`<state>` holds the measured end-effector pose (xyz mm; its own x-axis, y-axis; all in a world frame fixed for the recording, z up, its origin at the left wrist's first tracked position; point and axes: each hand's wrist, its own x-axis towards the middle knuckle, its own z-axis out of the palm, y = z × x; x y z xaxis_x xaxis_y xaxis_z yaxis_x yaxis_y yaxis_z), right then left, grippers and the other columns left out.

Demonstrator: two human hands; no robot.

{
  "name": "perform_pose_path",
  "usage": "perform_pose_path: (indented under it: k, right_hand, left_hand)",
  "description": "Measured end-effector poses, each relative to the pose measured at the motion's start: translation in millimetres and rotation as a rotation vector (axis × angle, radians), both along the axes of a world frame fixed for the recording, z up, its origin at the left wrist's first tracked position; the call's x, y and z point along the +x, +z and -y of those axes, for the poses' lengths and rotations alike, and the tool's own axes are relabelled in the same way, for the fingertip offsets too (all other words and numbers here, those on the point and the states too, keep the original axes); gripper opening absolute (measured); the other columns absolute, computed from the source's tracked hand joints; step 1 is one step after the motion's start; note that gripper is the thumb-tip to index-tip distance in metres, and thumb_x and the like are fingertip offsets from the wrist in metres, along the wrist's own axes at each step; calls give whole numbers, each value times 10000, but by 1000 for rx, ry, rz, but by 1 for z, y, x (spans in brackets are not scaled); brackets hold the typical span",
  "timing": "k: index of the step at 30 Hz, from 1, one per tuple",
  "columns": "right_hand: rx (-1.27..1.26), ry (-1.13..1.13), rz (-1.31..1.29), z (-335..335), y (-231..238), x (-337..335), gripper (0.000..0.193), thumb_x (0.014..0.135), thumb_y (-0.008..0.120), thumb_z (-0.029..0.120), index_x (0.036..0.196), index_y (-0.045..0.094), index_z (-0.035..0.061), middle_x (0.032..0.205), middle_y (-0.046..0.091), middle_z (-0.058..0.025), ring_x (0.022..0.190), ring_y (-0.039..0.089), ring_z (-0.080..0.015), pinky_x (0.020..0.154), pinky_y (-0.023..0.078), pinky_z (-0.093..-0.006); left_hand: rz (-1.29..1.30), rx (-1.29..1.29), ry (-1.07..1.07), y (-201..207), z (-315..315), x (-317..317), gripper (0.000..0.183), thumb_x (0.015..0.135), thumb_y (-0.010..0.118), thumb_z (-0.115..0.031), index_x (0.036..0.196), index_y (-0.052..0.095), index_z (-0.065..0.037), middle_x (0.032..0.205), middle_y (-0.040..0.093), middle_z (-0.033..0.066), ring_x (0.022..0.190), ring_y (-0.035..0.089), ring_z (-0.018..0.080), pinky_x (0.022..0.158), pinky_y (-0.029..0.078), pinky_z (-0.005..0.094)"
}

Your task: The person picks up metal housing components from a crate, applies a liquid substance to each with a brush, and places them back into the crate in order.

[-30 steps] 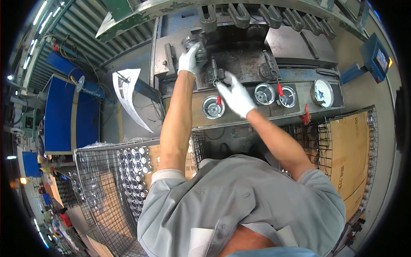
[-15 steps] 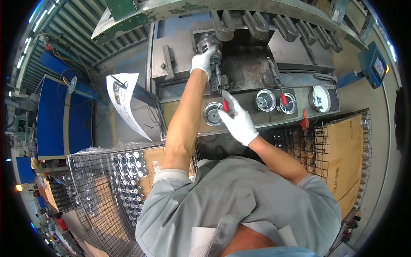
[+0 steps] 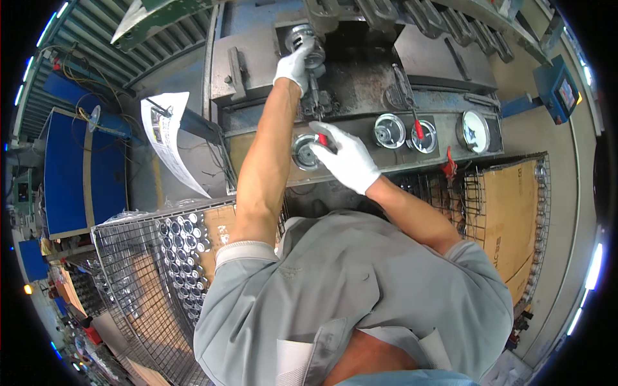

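My left hand, in a white glove, is stretched far forward with its fingers around a round metal housing at the machine's recess. My right hand, also gloved in white, is closed around the red handle of a toggle clamp in front of that housing. Most of the handle is hidden by the fingers. Below the right fingers a shiny metal cup sits on the bench ledge, partly covered by the hand.
Two more metal cups stand to the right, near a second red-handled clamp. Beyond is a round dish of whitish liquid. Wire baskets of metal parts flank me. A paper sheet hangs at left; a control screen stands right.
The whole view has shifted, so the bench sits higher and further left. My right hand has closed more around the red handle. My left hand stays on the metal housing.
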<state>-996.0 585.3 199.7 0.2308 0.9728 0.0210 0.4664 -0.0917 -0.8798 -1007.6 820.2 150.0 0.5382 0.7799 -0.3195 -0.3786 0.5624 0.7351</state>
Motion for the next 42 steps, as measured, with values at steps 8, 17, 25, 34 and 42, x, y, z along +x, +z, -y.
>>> perform_pose_path:
  k: [8, 17, 25, 34, 42]
  right_hand:
    - [-9, 33, -56, -2, -10, 7, 437, 860, 607, 282, 1215, 546, 34, 988, 641, -196, 893, 619, -347, 793, 478, -390]
    - [188, 164, 554, -12, -4, 15, 267, 864, 588, 284, 1062, 587, 104, 836, 641, -126, 719, 628, -314, 628, 508, -423]
    - [123, -16, 670, -112, -7, 47, 419, 899, 438, 554, 1085, 604, 217, 776, 655, -194, 730, 641, -377, 658, 511, -471]
    - [-191, -32, 727, -120, 17, 47, 625, 929, 331, 558, 1193, 519, 24, 1005, 650, -232, 950, 633, -357, 845, 478, -445]
    - [-104, -7, 683, -92, 20, 32, 651, 900, 393, 580, 1179, 475, -2, 992, 639, -240, 954, 627, -348, 815, 488, -430]
  left_hand:
    - [125, -56, -14, -5, 1, -3, 251, 859, 671, -271, 993, 584, -78, 811, 607, 52, 643, 558, 138, 561, 489, 370]
    - [110, 4, -62, -10, -9, -5, 234, 925, 568, -290, 1039, 587, -87, 816, 593, 41, 649, 555, 150, 575, 493, 333]
    - [-318, 91, -44, -1, -20, -31, 484, 907, 553, -447, 1098, 589, -4, 1013, 639, 152, 867, 634, 271, 724, 528, 404]
    - [-389, 242, 345, -47, 57, -155, 524, 932, 495, -412, 1297, 422, -43, 1130, 556, 188, 846, 604, 278, 732, 526, 415]
    - [-449, 306, 388, -86, 178, -224, 435, 953, 476, -361, 1266, 469, -59, 1140, 569, 164, 906, 601, 265, 765, 521, 391]
